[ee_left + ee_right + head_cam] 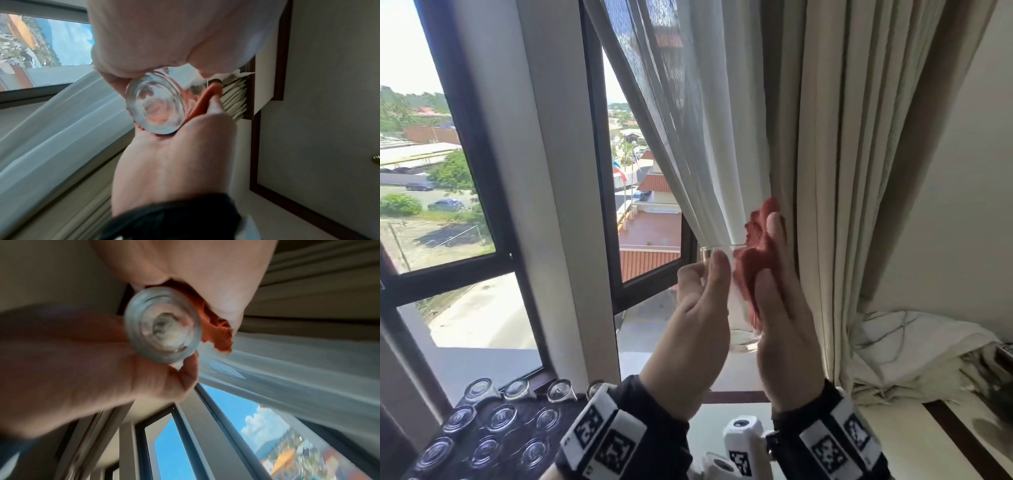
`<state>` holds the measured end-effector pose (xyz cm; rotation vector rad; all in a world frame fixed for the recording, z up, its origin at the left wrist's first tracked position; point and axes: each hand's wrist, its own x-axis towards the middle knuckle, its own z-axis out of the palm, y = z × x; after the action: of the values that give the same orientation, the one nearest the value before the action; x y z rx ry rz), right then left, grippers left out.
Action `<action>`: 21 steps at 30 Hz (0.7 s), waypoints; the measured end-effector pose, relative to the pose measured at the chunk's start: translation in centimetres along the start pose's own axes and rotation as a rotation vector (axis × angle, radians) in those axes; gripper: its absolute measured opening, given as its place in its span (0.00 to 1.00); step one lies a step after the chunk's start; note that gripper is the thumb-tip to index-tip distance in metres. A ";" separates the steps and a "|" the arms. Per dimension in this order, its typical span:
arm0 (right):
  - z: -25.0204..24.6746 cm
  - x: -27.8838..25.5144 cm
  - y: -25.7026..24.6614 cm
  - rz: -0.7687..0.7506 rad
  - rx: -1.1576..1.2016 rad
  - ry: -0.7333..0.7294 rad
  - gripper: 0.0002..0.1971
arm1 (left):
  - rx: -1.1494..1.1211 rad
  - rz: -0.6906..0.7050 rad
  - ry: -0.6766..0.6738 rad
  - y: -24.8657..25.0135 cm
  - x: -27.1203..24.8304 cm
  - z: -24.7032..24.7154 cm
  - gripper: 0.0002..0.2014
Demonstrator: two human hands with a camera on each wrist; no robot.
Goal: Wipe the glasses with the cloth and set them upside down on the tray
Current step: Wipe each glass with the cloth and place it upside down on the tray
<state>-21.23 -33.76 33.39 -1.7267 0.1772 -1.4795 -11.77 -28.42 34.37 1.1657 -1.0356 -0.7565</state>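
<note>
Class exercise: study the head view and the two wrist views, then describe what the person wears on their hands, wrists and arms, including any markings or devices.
The left hand and right hand are bare, with no gloves. Both forearms wear dark sleeves reaching the wrists. Over each sleeve sits a white wristband carrying square black-and-white coded markers. White camera housings with similar markers hang below the wrists. No cables show.

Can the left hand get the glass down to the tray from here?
Probably yes: the left hand grips the glass with the tray below-left and nothing between, though upturned glasses crowd it.
</note>
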 end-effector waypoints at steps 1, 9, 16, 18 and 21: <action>0.3 -0.4 -0.1 -0.075 -0.048 -0.040 0.26 | -0.072 -0.043 0.017 0.1 0.3 -0.1 0.40; 0.8 -3.6 1.8 0.179 0.033 -0.009 0.28 | 0.017 -0.019 0.087 1.6 0.9 -0.4 0.45; 0.0 0.3 -0.1 -0.051 -0.064 0.051 0.28 | -0.048 -0.055 0.033 -0.5 0.1 0.4 0.39; 1.0 -0.7 -0.3 -0.144 -0.203 -0.044 0.29 | -0.125 -0.062 0.024 -0.3 0.5 -0.3 0.42; 1.7 -3.3 1.0 -0.128 -0.182 -0.074 0.29 | -0.145 -0.027 0.053 0.6 1.0 -1.3 0.38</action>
<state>-20.29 -31.67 30.32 -1.9672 0.1692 -1.5276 -10.18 -28.72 35.15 1.0716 -0.9077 -0.8050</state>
